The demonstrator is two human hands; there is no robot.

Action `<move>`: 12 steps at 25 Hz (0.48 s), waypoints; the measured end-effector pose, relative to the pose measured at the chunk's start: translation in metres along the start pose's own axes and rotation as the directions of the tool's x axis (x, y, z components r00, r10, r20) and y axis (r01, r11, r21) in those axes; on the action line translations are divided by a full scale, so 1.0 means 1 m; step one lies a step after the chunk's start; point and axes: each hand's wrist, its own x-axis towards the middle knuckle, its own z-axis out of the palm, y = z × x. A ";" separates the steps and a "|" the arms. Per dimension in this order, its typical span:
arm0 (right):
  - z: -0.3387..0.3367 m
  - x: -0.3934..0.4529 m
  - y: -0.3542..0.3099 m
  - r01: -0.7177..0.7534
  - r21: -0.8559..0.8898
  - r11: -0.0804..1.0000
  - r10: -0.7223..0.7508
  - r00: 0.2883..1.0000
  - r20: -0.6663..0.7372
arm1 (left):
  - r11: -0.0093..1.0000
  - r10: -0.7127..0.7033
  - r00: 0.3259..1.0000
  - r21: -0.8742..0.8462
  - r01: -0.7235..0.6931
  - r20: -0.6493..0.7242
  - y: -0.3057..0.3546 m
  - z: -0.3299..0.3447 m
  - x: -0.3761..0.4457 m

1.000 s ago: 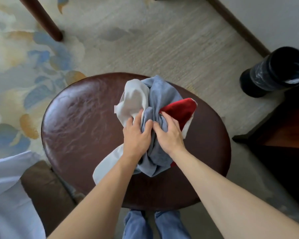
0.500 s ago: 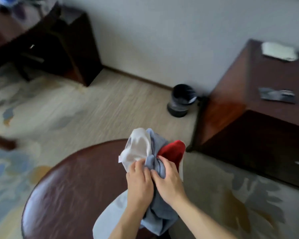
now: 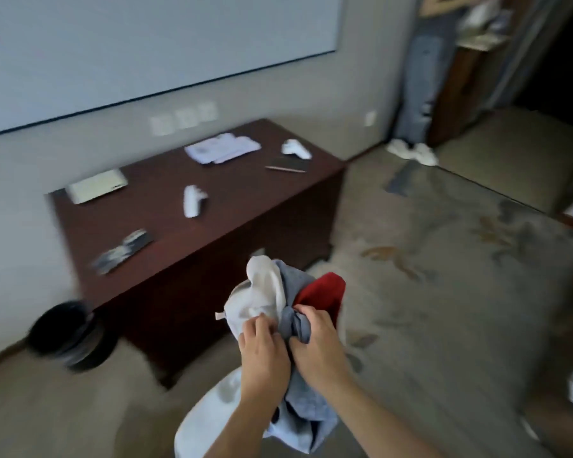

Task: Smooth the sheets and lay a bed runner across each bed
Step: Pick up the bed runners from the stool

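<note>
I hold a bunched bundle of cloth [image 3: 272,299] in front of me, white on the left, blue-grey in the middle, red on the right. My left hand [image 3: 263,353] grips the white and blue-grey folds. My right hand [image 3: 318,345] grips the blue-grey fabric beside the red part [image 3: 323,292]. More blue-grey and white cloth hangs down below my wrists. No bed shows in this view.
A dark wooden desk [image 3: 245,219] stands ahead against the wall, with papers, a box and small white items on it. A black bin [image 3: 68,335] sits at its left. Patterned carpet [image 3: 444,276] spreads to the right. A person [image 3: 420,77] stands at the far right doorway.
My view has swung up and to the right, away from the round brown stool toward the desk. Both hands keep the same grip on the cloth bundle, now lifted off the stool.
</note>
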 end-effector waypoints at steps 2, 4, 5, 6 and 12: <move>-0.075 0.041 0.034 -0.064 0.002 0.998 0.064 0.992 -0.109 | 0.995 0.096 0.990 -0.009 -0.096 0.106 0.065 0.067 0.031; -0.151 0.079 0.071 -0.123 0.020 0.992 0.124 0.968 -0.217 | 0.983 0.185 0.963 -0.026 -0.183 0.195 0.129 0.140 0.057; -0.185 0.093 0.085 -0.137 0.032 0.990 0.141 0.954 -0.263 | 0.974 0.224 0.948 -0.037 -0.221 0.227 0.157 0.170 0.066; -0.219 0.107 0.100 -0.153 0.039 0.987 0.158 0.938 -0.309 | 0.965 0.263 0.928 -0.053 -0.258 0.263 0.186 0.200 0.075; -0.377 0.159 0.176 -0.283 0.092 0.955 0.289 0.805 -0.518 | 0.889 0.454 0.755 -0.183 -0.419 0.473 0.327 0.351 0.107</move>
